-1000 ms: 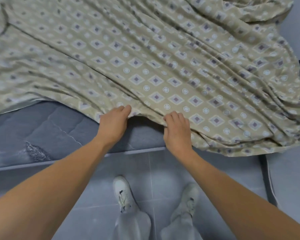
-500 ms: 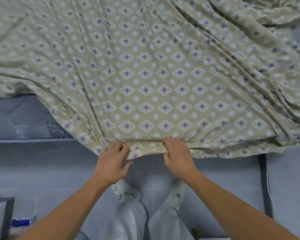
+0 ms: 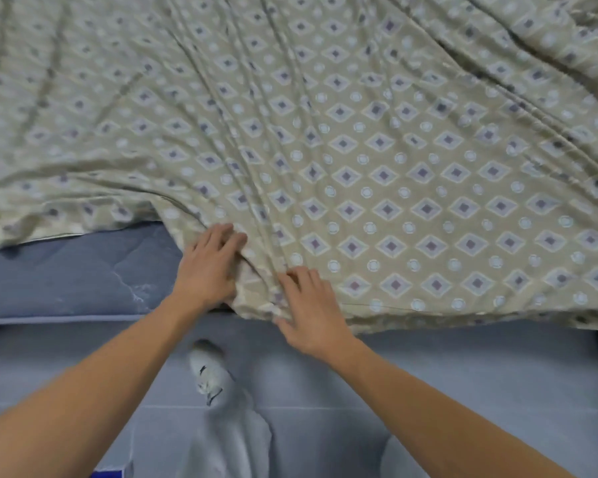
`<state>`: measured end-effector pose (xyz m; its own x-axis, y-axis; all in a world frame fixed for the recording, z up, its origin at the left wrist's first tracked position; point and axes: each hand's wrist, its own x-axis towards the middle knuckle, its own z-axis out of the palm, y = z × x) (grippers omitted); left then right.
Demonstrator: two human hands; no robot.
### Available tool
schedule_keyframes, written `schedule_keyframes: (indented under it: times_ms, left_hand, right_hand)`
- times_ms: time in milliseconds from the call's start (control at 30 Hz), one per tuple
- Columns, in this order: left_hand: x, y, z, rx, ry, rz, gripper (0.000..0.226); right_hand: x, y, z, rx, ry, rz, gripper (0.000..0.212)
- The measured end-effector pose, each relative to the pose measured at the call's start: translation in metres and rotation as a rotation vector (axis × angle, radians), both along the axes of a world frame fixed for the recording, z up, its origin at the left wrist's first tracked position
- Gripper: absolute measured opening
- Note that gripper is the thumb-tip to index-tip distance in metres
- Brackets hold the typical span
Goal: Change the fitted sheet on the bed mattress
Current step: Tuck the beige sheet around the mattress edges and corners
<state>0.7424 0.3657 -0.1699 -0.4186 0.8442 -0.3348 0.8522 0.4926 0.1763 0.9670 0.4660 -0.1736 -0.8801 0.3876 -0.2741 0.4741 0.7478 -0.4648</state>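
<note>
Much of the scene is running off the frame or blurring: the patterned sheet (image 3: 359,150) is spilling past the top, left and right edges, so its full extent is not showing, and its far folds are smearing into soft streaks. The mattress (image 3: 69,274) is lying mostly buried under the fabric, with only a grey quilted strip peeking out at the left, along the near edge. The person's legs are fading into the pale floor (image 3: 480,374), and only one shoe (image 3: 209,370) is reading clearly; a small blue patch at the bottom edge is too cropped to identify. The sheet's hem is hanging over the mattress's near side, and both hands are meeting it there. The left hand (image 3: 209,270) is lying palm-down on the cloth's left border, fingers fairly straight and close together, pressing on the fabric rather than visibly pinching it; its thumb is hiding underneath. The right hand (image 3: 311,312) is resting just beside it on the hem, fingers spread and lightly bent over a bunched ridge, thumb touching the lower edge; whether any cloth is being pinched is not showing.
</note>
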Motion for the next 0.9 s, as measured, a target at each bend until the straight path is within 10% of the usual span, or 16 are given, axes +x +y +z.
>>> schedule_keyframes:
  times_ms: [167,300,400,900]
  left_hand:
    - [-0.111,-0.038,0.002,0.029,0.056,-0.027,0.074]
    - [-0.188,-0.066,0.004,-0.008,0.058,0.016,0.085]
    - [-0.221,-0.072,-0.010,0.024,0.071,-0.035,0.051]
    - [-0.165,-0.234,0.005,-0.026,0.072,0.106,0.017]
  right_hand:
    - [-0.098,-0.058,-0.011,0.056,-0.014,-0.079,0.080]
    - [-0.154,-0.066,-0.022,0.185,-0.006,-0.193,0.046]
    - [-0.179,-0.062,-0.025,0.231,0.031,-0.267,0.020]
    - [-0.164,-0.180,0.003,-0.135,-0.253,-0.031,0.013]
